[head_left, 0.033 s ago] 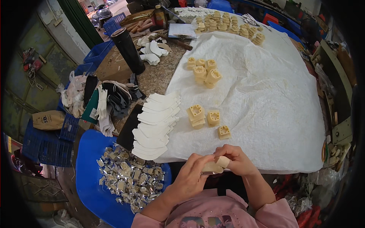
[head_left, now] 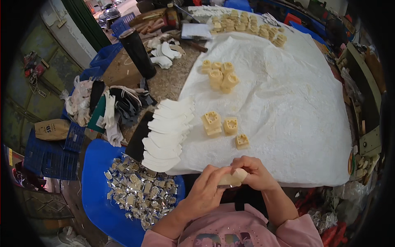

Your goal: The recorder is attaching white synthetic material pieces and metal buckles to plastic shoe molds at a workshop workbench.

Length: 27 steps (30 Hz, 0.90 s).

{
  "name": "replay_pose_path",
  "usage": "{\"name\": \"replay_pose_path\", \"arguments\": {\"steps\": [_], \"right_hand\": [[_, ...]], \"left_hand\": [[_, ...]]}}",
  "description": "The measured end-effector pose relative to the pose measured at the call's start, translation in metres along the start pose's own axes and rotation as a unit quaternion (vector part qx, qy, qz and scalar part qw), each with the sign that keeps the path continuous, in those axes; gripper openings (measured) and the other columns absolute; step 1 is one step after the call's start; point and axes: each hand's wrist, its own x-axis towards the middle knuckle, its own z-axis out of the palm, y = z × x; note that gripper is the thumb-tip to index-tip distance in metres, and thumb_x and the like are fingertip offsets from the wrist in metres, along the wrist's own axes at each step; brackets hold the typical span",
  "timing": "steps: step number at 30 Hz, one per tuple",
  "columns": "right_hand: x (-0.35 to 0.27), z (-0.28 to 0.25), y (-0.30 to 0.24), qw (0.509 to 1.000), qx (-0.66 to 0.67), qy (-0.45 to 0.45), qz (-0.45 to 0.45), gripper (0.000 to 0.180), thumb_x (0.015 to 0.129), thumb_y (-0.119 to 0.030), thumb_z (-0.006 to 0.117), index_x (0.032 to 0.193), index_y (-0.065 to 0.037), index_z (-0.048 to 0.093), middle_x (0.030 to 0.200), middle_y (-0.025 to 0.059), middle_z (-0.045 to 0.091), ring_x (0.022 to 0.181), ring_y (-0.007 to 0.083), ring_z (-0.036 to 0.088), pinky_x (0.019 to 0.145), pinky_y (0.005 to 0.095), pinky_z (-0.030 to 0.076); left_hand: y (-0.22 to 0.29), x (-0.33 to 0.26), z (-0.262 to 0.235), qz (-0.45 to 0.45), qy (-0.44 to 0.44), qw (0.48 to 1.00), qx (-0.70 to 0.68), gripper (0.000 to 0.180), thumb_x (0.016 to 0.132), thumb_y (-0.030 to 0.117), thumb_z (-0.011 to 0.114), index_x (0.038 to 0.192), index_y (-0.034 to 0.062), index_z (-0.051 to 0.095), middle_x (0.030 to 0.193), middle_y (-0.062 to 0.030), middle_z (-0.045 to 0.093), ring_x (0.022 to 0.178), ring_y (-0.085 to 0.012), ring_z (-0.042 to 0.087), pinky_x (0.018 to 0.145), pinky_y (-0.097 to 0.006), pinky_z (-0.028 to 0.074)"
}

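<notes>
Close to my body, at the table's near edge, both my hands grip one small cream heel block [head_left: 229, 180] with a pale rounded end. My left hand [head_left: 207, 186] wraps its fingers round one side. The fingers of my right hand [head_left: 256, 172] are bent against the rounded end, and they partly hide it. Just beyond the hands, a single cream heel block [head_left: 242, 141] stands on the white sheet [head_left: 284, 123]. Another block [head_left: 231, 126] and a stacked pair [head_left: 212, 124] are behind it. Overlapping curved white cut pieces [head_left: 164, 138] lie to the left.
A blue tub [head_left: 96, 197] of shiny silver parts [head_left: 140, 191] stands left below the table. Farther back are a cluster of cream blocks [head_left: 222, 78] and a large group [head_left: 247, 25]. A black cylinder [head_left: 138, 53] and a pile of gloves [head_left: 109, 105] are at the left.
The held heel block has turned slightly between my fingers, and its rounded end shows a little differently. Both hands stay in nearly the same place; the view has shifted slightly.
</notes>
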Motion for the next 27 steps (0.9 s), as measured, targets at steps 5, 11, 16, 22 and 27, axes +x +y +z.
{"name": "replay_pose_path", "arguments": {"steps": [5,11,16,22,27], "right_hand": [[0.01,0.016,-0.008,0.95,-0.271,0.096,-0.123,0.009,0.089,-0.007,0.052,0.09,-0.001,0.058,0.075,0.0029,0.057,0.066,0.0105,0.054,0.054,0.0295,0.044],[0.01,0.008,0.001,0.994,0.1,0.043,0.007,0.014,0.09,-0.007,0.05,0.099,0.0,0.059,0.083,0.0049,0.061,0.075,0.0103,0.058,0.067,0.0279,0.049],[-0.003,0.019,0.012,0.996,0.028,0.084,-0.009,0.018,0.094,-0.012,0.047,0.102,0.0,0.058,0.087,0.0064,0.062,0.082,0.0125,0.059,0.071,0.0275,0.048],[0.0,0.026,0.024,0.985,0.041,0.162,0.047,0.021,0.097,-0.016,0.044,0.105,0.001,0.055,0.1,0.0082,0.06,0.092,0.0149,0.057,0.082,0.0291,0.046],[-0.003,0.032,0.015,0.932,0.337,0.117,0.056,0.026,0.098,-0.018,0.042,0.111,-0.001,0.054,0.104,0.0083,0.059,0.094,0.0147,0.057,0.083,0.0286,0.046]], "left_hand": [[-0.001,0.003,-0.001,0.015,0.019,0.997,0.068,0.052,0.067,-0.011,0.062,0.116,-0.0007,0.05,0.099,-0.0187,0.053,0.087,-0.0341,0.057,0.075,-0.038,0.048],[-0.017,0.005,0.009,-0.01,0.059,0.997,0.039,0.054,0.058,0.001,0.078,0.105,0.0019,0.052,0.085,-0.0121,0.055,0.072,-0.0241,0.062,0.058,-0.03,0.05],[-0.016,0.006,0.028,0.071,0.104,0.989,0.073,0.047,0.059,0.001,0.077,0.094,0.0004,0.046,0.075,-0.0086,0.052,0.058,-0.0142,0.053,0.051,-0.025,0.044],[-0.023,0.001,0.043,0.014,0.17,0.98,0.103,0.053,0.057,0.006,0.08,0.098,-0.0012,0.048,0.078,-0.013,0.056,0.063,-0.0266,0.062,0.054,-0.033,0.05],[-0.022,0.001,0.043,0.018,0.197,0.974,0.11,0.051,0.059,0.008,0.08,0.097,-0.0025,0.047,0.077,-0.0145,0.056,0.059,-0.0272,0.061,0.051,-0.032,0.049]]}}
